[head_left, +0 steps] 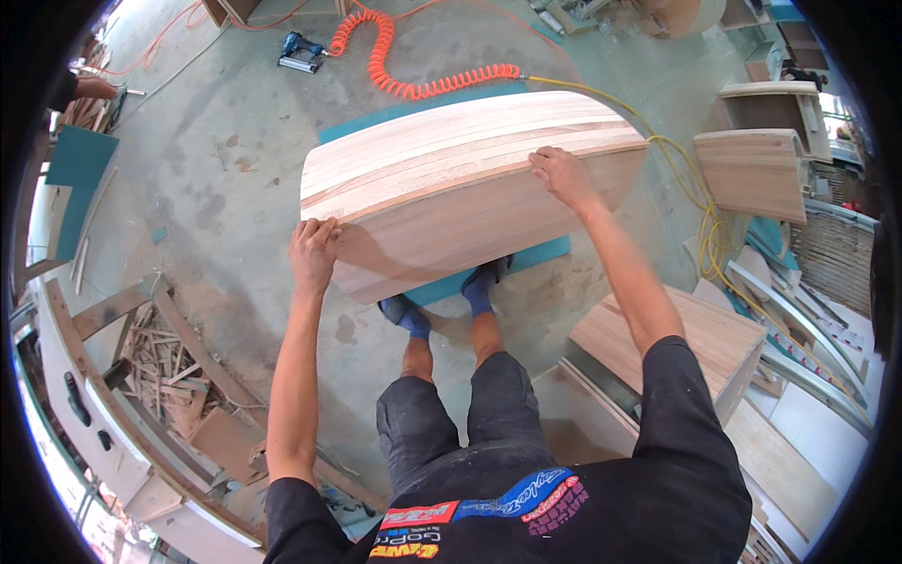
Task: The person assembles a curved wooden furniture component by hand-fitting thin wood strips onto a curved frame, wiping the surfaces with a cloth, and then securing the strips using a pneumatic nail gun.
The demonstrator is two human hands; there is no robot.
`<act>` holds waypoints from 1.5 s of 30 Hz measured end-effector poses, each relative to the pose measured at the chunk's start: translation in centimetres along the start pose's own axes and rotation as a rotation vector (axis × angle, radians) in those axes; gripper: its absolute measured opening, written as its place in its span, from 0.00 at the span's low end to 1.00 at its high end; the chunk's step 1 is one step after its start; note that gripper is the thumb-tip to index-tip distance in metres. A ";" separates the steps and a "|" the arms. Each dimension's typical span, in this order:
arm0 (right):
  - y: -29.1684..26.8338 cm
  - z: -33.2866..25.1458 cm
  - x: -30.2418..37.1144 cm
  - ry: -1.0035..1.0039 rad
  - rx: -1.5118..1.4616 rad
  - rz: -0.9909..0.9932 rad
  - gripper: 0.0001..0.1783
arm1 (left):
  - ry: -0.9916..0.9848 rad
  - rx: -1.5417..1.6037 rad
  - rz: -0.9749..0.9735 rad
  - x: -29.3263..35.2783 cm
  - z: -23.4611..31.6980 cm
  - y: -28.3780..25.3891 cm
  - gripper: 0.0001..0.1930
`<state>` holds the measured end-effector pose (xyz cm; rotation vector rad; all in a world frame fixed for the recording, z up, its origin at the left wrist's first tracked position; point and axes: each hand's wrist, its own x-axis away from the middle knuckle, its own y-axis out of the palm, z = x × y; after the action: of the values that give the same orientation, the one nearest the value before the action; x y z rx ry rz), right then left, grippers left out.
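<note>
In front of my feet a pale wooden box [451, 230] made of joined strips stands on a teal sheet [545, 252]. Its upper face is lighter than the side toward me. My left hand [313, 254] grips the near upper edge at the left corner, fingers curled over it. Further right along that same edge, my right hand [561, 177] is closed, fingertips bent over onto the top face. What lies inside or behind the box is hidden.
A nail gun [301, 52] and an orange coiled air hose [381, 56] lie beyond the box; a yellow hose [700, 183] runs down the right. Wooden cabinets [672, 348] stand at my right. Scrap wood [169, 371] fills a frame at left. Another person's hand [94, 88] shows far left.
</note>
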<state>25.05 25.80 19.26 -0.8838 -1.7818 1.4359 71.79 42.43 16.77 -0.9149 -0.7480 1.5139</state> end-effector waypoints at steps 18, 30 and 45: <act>-1.1 2.3 -1.9 0.054 -0.151 -0.199 0.10 | -0.022 -0.095 -0.258 -2.9 0.9 -1.6 0.07; -1.4 15.6 2.7 -0.073 -0.019 0.105 0.19 | 0.036 -0.128 -0.214 -2.4 0.5 -0.8 0.08; -0.9 21.6 5.7 0.048 -0.190 0.082 0.17 | -0.201 -0.030 -0.247 -3.1 2.3 -1.7 0.09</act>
<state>3.85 19.14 17.09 -1.0913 -1.8872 1.2991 70.75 39.68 19.79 -0.6706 -0.9938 1.3896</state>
